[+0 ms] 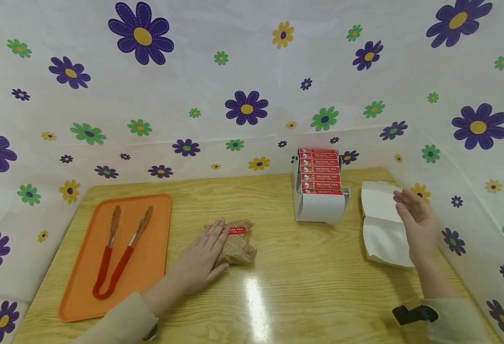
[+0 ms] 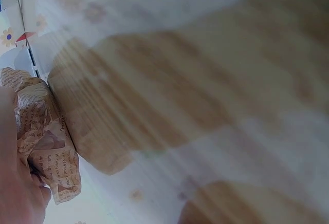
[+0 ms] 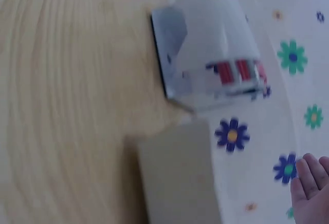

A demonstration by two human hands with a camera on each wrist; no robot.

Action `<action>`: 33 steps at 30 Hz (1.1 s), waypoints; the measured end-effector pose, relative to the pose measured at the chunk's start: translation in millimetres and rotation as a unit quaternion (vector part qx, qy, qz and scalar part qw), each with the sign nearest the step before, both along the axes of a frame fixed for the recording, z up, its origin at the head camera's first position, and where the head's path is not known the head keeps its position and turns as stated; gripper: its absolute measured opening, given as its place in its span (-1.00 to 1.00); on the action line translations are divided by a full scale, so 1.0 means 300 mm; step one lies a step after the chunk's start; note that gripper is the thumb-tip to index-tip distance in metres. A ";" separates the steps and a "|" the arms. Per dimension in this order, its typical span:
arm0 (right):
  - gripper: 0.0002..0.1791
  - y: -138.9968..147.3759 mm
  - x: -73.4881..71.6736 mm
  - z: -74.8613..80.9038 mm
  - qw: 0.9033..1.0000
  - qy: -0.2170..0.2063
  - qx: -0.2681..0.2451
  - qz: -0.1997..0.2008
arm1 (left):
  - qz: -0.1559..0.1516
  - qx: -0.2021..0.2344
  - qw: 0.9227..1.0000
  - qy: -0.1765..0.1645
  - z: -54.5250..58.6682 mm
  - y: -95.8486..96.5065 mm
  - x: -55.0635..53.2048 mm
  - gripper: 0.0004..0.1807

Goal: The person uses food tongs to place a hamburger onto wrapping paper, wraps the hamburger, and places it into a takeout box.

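Note:
A crumpled package in brown printed paper [image 1: 240,251] lies near the middle of the table, a red label [image 1: 237,231] on its top. My left hand [image 1: 202,258] rests over its left side with straight fingers and the thumb apart. In the left wrist view, the wrapped package [image 2: 54,167] shows beside part of that hand [image 2: 20,188]. On the right, my right hand [image 1: 421,227] is raised at the edge of an unfolded paper box [image 1: 380,239], white inside, and overlaps it. The right wrist view shows the palm [image 3: 311,196], with nothing in it.
A label dispenser [image 1: 320,179] with red stickers on a white roll stands at the back, left of the box. Red-handled tongs [image 1: 123,260] lie on an orange tray [image 1: 155,239] at left. Flower-printed sheeting [image 1: 217,86] encloses the wooden table [image 1: 277,267] behind and at the sides.

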State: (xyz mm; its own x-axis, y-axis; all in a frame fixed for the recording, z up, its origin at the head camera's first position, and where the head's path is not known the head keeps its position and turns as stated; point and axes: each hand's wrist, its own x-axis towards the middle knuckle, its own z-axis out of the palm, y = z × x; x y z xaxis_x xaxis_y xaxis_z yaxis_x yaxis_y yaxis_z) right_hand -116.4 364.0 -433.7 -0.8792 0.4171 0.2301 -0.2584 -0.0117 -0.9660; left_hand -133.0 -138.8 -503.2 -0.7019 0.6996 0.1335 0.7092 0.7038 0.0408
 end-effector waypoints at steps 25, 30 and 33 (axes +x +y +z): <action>-0.28 0.252 0.099 -0.171 0.919 -0.371 0.079 -0.108 | -0.003 0.001 1.000 0.016 -0.022 -0.007 -0.008 0.01; -0.34 0.259 0.091 -0.197 0.906 -0.390 0.133 -0.100 | -0.003 0.001 1.000 0.017 -0.021 -0.006 -0.008 0.01; -0.37 0.260 0.090 -0.209 0.902 -0.386 0.165 -0.101 | -0.003 0.000 1.000 0.015 -0.020 -0.005 -0.006 0.02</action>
